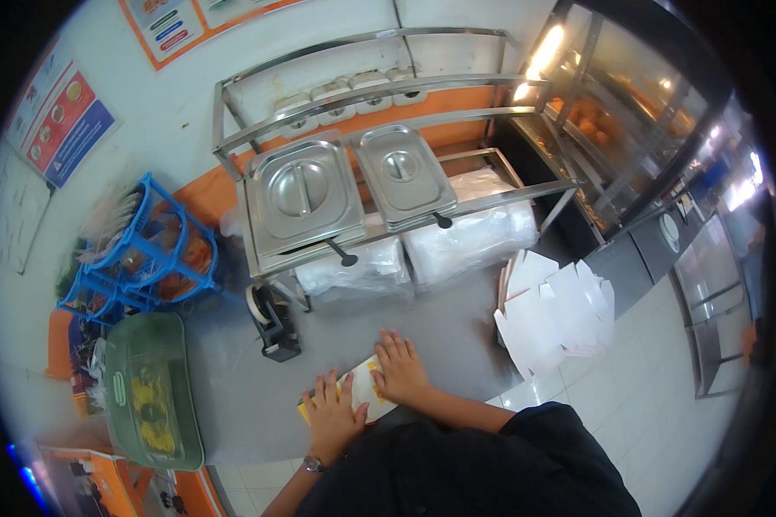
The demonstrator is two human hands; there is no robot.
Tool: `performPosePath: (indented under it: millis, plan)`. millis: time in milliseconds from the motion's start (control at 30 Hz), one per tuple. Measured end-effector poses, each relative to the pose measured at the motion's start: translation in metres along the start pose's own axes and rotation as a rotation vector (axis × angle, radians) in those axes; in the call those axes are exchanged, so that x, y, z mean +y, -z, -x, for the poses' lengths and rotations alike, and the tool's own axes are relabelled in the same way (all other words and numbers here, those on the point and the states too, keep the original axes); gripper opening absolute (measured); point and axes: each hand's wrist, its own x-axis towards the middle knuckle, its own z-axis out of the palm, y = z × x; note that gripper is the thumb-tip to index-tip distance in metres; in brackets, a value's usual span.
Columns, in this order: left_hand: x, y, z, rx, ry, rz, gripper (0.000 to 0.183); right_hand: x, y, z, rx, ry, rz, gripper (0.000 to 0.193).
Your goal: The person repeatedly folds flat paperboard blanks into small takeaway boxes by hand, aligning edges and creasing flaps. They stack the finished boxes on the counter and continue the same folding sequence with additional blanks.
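A flat white packet or folded carton with yellow and some red on it (359,385) lies on the grey metal counter (371,319) at its near edge, close to my body. My left hand (332,415) rests palm down on its left part, fingers stretched out and spread. Pressed flat over its right part is my right hand (401,370), the fingers also extended and pointing away from me. The two hands cover much of the piece, so its exact kind cannot be told.
A black tape dispenser (273,323) stands left of my hands. Flat white cartons (552,310) are stacked at the right. Behind, a metal rack (263,258) holds lidded steel pans (306,194) above clear plastic bags (470,237). At left are a green-lidded container (151,388) and blue baskets (159,250).
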Motion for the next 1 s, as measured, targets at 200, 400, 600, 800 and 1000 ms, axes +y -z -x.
performPosePath:
  millis: [200, 400, 600, 800, 1000]
  plan:
    - [-0.001, -0.004, -0.005, 0.007, -0.001, 0.027, 0.063, 0.001, -0.001, 0.002, 0.04, 0.007, -0.011, 0.06]
    - [-0.022, 0.002, -0.034, -0.053, -0.104, 0.104, 0.063, 0.002, -0.002, -0.014, 0.167, -0.068, -0.011, 0.062]
    - [-0.014, -0.011, -0.02, 0.059, -0.085, 0.026, 0.064, 0.001, -0.017, 0.012, 0.232, -0.154, 0.003, 0.063]
    - [-0.019, -0.004, -0.034, 0.0, -0.106, 0.083, 0.065, 0.008, 0.013, 0.003, 0.339, -0.141, -0.333, 0.065]
    - [-0.017, -0.007, -0.011, 0.112, 0.004, 0.181, 0.064, 0.106, 0.087, 0.087, 0.673, -0.426, 0.101, 0.073]
